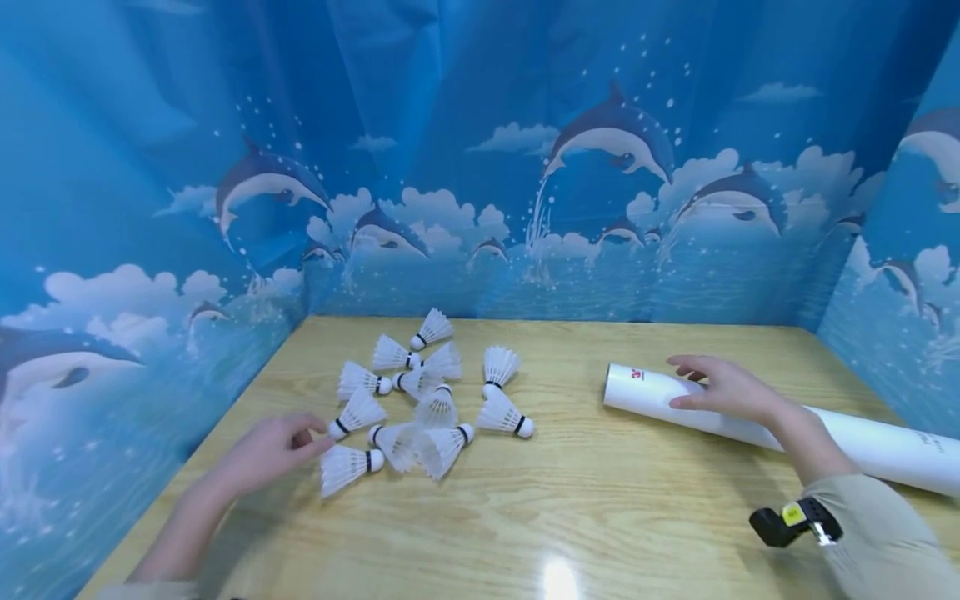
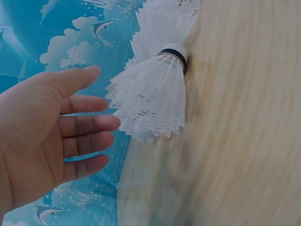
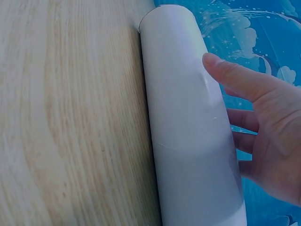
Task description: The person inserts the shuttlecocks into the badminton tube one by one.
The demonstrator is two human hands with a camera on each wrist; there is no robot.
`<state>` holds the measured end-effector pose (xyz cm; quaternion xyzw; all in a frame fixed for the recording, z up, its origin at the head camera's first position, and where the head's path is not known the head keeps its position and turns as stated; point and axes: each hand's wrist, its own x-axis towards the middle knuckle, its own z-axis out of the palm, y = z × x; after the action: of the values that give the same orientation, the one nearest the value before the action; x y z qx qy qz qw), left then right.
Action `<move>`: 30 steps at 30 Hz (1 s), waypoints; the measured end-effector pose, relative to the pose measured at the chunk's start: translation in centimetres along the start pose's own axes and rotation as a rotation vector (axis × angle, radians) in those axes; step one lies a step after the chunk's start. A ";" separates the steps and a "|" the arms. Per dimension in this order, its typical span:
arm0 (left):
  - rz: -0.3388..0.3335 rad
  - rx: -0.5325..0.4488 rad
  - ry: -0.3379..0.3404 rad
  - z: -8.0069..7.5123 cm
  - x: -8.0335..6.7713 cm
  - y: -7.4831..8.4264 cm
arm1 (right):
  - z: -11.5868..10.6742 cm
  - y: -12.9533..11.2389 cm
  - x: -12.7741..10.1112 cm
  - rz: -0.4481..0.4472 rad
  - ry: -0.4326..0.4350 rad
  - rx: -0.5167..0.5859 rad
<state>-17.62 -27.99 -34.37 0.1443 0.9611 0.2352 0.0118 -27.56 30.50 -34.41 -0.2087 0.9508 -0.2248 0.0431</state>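
Note:
Several white shuttlecocks (image 1: 498,367) with dark bands lie in a loose cluster on the left half of the table. At the cluster's near left edge, my left hand (image 1: 273,450) hovers beside the closest shuttlecock (image 1: 343,468). In the left wrist view, the relaxed, slightly bent fingers of that hand (image 2: 37,136) hold nothing, close to a shuttlecock's skirt (image 2: 153,96). A long white tube (image 1: 862,437) lies slanted on the right side. My right hand (image 1: 723,387) is over it, thumb and fingers spread around its sides (image 3: 188,117); whether they touch it I cannot tell.
The light wooden table (image 1: 570,508) runs back to a blue curtain (image 1: 480,158) printed with dolphins and clouds, which also hangs along the left and right sides. A black device with a yellow label (image 1: 793,514) is strapped at my right wrist.

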 end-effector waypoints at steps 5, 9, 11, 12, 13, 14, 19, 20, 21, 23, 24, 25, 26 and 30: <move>0.037 -0.080 0.001 0.6 -0.2 0.0 | 0.5 0.2 0.4 0.027 -0.017 -0.017; 0.062 -0.070 0.018 1.1 -0.1 0.2 | 0.8 0.4 0.7 0.042 -0.036 -0.030; 0.068 -0.059 0.025 1.2 0.0 0.3 | 0.9 0.4 0.8 0.048 -0.044 -0.032; 0.070 -0.052 0.029 1.3 0.1 0.3 | 1.0 0.4 0.8 0.048 -0.049 -0.034; 0.070 -0.048 0.031 1.3 0.1 0.2 | 1.0 0.4 0.8 0.051 -0.053 -0.035; 0.066 -0.044 0.031 1.4 0.2 0.2 | 1.0 0.3 0.9 0.054 -0.059 -0.033; 0.051 -0.056 0.028 1.5 0.2 0.2 | 1.2 0.1 1.0 0.064 -0.077 -0.030; 0.049 -0.066 0.028 1.5 0.1 0.2 | 1.2 0.1 1.0 0.061 -0.077 -0.030; 0.047 -0.078 0.030 1.5 0.2 0.2 | 1.2 0.1 1.0 0.057 -0.076 -0.030; 0.040 -0.113 0.029 1.6 0.2 0.2 | 1.2 0.1 1.0 0.052 -0.077 -0.029; 0.037 -0.126 0.032 1.6 0.2 0.2 | 1.2 0.1 1.0 0.051 -0.078 -0.029; 0.037 -0.142 0.031 1.7 0.2 0.2 | 1.2 0.2 1.0 0.050 -0.079 -0.028; 0.031 -0.158 0.034 1.7 0.2 0.2 | 1.2 0.2 1.0 0.051 -0.080 -0.029; 0.008 -0.205 0.037 1.7 0.2 0.2 | 1.2 0.1 1.0 0.055 -0.082 -0.029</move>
<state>-17.61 -26.99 -35.77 0.1419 0.9314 0.3350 0.0077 -28.29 29.68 -35.56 -0.1921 0.9567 -0.2012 0.0853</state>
